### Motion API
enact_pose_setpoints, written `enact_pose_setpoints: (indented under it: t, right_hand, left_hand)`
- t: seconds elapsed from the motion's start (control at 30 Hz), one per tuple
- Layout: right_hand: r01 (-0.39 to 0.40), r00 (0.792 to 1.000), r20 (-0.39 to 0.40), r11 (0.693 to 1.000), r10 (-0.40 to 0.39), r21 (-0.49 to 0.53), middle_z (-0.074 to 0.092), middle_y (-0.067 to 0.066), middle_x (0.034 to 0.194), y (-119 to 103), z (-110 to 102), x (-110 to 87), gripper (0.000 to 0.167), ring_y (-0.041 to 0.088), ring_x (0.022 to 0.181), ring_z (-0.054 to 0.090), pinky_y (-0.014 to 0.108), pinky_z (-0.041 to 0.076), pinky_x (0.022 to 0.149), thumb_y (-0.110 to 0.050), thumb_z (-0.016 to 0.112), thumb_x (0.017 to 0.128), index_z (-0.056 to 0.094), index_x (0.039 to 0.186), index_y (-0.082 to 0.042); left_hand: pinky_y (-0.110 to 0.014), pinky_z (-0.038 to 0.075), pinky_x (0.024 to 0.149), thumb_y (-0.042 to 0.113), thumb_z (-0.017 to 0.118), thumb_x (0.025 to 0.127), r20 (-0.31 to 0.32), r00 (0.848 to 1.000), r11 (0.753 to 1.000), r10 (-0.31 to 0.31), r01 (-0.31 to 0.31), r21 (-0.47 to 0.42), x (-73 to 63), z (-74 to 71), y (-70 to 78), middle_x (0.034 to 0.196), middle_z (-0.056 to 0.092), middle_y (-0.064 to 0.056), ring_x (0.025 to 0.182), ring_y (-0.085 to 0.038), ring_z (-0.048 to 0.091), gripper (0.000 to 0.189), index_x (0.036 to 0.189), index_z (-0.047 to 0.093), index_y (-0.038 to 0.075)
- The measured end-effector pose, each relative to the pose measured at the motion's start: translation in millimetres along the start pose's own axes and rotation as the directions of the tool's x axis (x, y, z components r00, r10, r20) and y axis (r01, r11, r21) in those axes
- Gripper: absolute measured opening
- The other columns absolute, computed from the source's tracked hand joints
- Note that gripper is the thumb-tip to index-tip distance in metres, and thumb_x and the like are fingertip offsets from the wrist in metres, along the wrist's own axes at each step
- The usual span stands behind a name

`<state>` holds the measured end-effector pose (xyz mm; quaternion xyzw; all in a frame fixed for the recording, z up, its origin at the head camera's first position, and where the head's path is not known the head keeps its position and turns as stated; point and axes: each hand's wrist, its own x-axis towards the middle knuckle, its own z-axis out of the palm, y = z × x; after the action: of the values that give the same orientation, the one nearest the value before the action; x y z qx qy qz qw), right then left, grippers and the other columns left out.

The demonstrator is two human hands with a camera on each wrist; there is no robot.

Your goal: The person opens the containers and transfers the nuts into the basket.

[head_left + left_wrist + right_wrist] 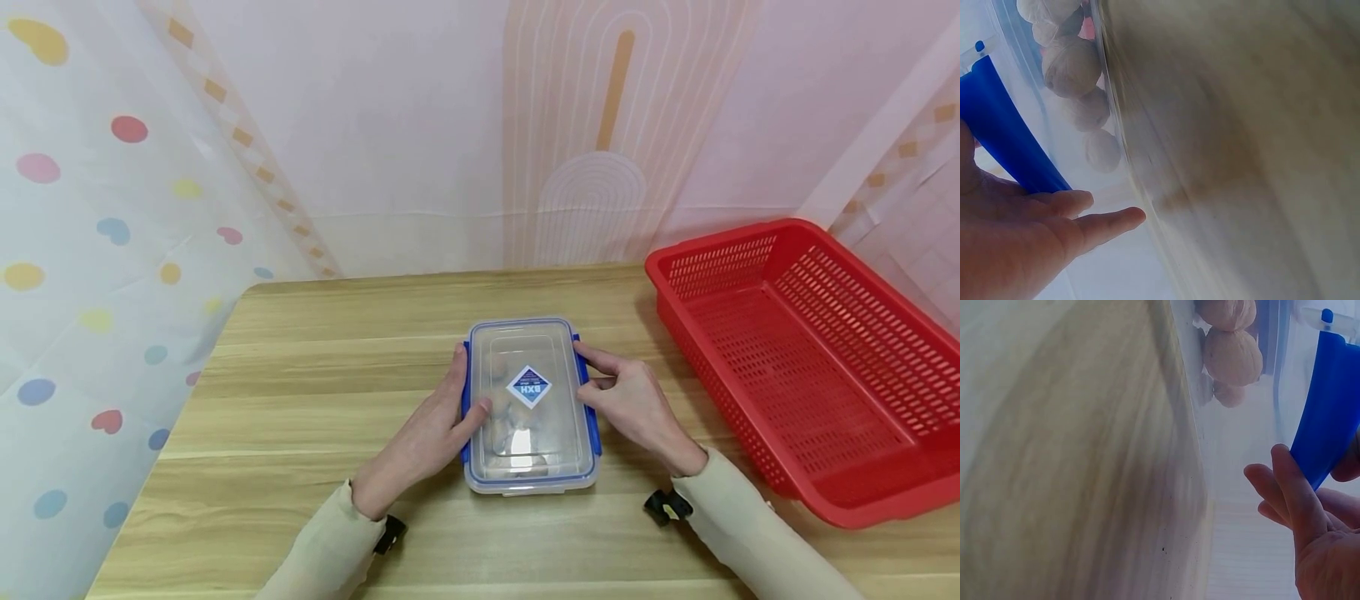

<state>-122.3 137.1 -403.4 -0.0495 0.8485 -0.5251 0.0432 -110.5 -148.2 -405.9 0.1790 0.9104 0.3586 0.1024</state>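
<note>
A clear food container (pixel 517 467) with a see-through lid (pixel 525 346) lies on the wooden table, long side pointing away from me. Inside it are several walnuts (pixel 1233 356), also visible as round shapes in the left wrist view. My left hand (pixel 431 433) holds the container's left side, thumb over the lid and fingers along the edge by a blue latch (pixel 1007 125). At the opposite edge, my right hand (pixel 637 408) pinches the other blue latch (pixel 1329 406) between thumb and fingers. Both latches slant outward from the container wall in the wrist views.
A large red plastic basket (pixel 738 379) with perforated sides stands on the right of the table, close to my right forearm. Behind the table (pixel 300 375) hangs a patterned cloth (pixel 412 125). Black straps are on both wrists.
</note>
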Motion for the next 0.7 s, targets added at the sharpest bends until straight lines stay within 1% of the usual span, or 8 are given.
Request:
enact_pose_setpoints:
  t: [0.13, 0.2, 0.27, 0.33, 0.43, 0.5, 0.6, 0.7]
  right_hand:
    - [-0.029, 1.0, 0.003, 0.998, 0.028, 0.051, 0.057, 0.023, 0.146, 5.1, -1.1, 0.4, 0.055, 0.023, 0.08, 0.072, 0.02, 0.04, 0.047, 0.0, 0.06, 0.091, 0.059, 0.146, -0.003]
    - [-0.043, 0.999, 0.006, 0.996, 0.043, 0.077, 0.056, 0.023, 0.147, 8.5, -1.6, 0.7, 0.053, 0.028, 0.09, 0.075, 0.019, 0.045, 0.05, 0.001, 0.058, 0.092, 0.059, 0.146, -0.003]
    - [-0.039, 0.999, 0.025, 0.995, 0.037, 0.087, 0.052, 0.022, 0.151, 10.2, -2.3, 0.7, 0.053, 0.033, 0.106, 0.074, 0.02, 0.055, 0.06, 0.0, 0.056, 0.094, 0.057, 0.147, -0.002]
    - [-0.043, 0.998, 0.047, 0.995, 0.039, 0.095, 0.05, 0.022, 0.153, 10.7, -3.3, 0.9, 0.053, 0.035, 0.118, 0.068, 0.026, 0.062, 0.076, -0.001, 0.055, 0.096, 0.055, 0.149, -0.003]
    - [-0.062, 0.995, 0.082, 0.993, 0.053, 0.105, 0.047, 0.021, 0.157, 10.1, -5.8, 0.4, 0.053, 0.037, 0.129, 0.061, 0.041, 0.058, 0.097, -0.005, 0.051, 0.099, 0.052, 0.152, -0.004]
    - [-0.083, 0.992, 0.105, 0.99, 0.071, 0.112, 0.044, 0.02, 0.159, 9.4, -7.8, -0.7, 0.053, 0.039, 0.134, 0.056, 0.049, 0.053, 0.104, -0.009, 0.05, 0.101, 0.05, 0.154, -0.007]
    - [-0.103, 0.987, 0.139, 0.987, 0.086, 0.12, 0.039, 0.019, 0.162, 9.4, -10.1, -2.4, 0.053, 0.041, 0.139, 0.05, 0.054, 0.05, 0.106, -0.017, 0.048, 0.106, 0.044, 0.158, -0.01]
    - [-0.098, 0.984, 0.164, 0.986, 0.075, 0.135, 0.038, 0.021, 0.162, 10.5, -11.3, -3.9, 0.055, 0.043, 0.139, 0.05, 0.053, 0.052, 0.104, -0.026, 0.048, 0.109, 0.039, 0.161, -0.01]
  left_hand:
    - [-0.048, 0.018, 0.125, 0.036, 0.048, 0.111, 0.003, 1.0, 1.0, -0.003, 0.003, 0.002, -1.1, -1.0, -1.8, 0.172, 0.002, -0.017, 0.155, -0.033, 0.017, 0.083, 0.164, -0.006, 0.002]
    - [-0.049, 0.018, 0.125, 0.035, 0.048, 0.111, 0.001, 1.0, 1.0, 0.002, -0.002, 0.003, -1.3, -1.2, -2.9, 0.171, 0.002, -0.018, 0.155, -0.034, 0.018, 0.083, 0.164, -0.005, 0.0]
    - [-0.05, 0.019, 0.125, 0.036, 0.048, 0.111, 0.001, 1.0, 1.0, -0.004, 0.004, 0.006, -1.6, -1.2, -3.2, 0.171, 0.003, -0.017, 0.155, -0.034, 0.018, 0.083, 0.165, -0.005, 0.001]
    - [-0.051, 0.02, 0.125, 0.037, 0.047, 0.111, -0.002, 1.0, 1.0, -0.004, 0.004, 0.007, -1.6, -1.0, -2.6, 0.172, 0.003, -0.017, 0.155, -0.035, 0.019, 0.083, 0.165, -0.005, 0.002]
    - [-0.051, 0.021, 0.124, 0.038, 0.048, 0.111, -0.008, 1.0, 1.0, -0.013, 0.013, 0.011, -2.0, -0.9, -0.6, 0.172, 0.004, -0.017, 0.154, -0.035, 0.02, 0.083, 0.165, -0.005, 0.003]
    - [-0.051, 0.022, 0.124, 0.038, 0.048, 0.11, -0.011, 1.0, 1.0, -0.018, 0.019, 0.013, -1.9, -0.9, 0.6, 0.172, 0.004, -0.016, 0.154, -0.035, 0.021, 0.083, 0.165, -0.004, 0.003]
    - [-0.05, 0.023, 0.124, 0.037, 0.049, 0.11, -0.014, 1.0, 1.0, -0.023, 0.023, 0.014, -1.2, -0.4, 1.3, 0.171, 0.005, -0.017, 0.154, -0.035, 0.022, 0.084, 0.165, -0.004, 0.003]
    - [-0.049, 0.023, 0.124, 0.038, 0.049, 0.11, -0.01, 0.999, 0.999, -0.03, 0.031, 0.014, -0.5, -0.1, 1.4, 0.172, 0.005, -0.016, 0.154, -0.034, 0.022, 0.084, 0.165, -0.004, 0.004]
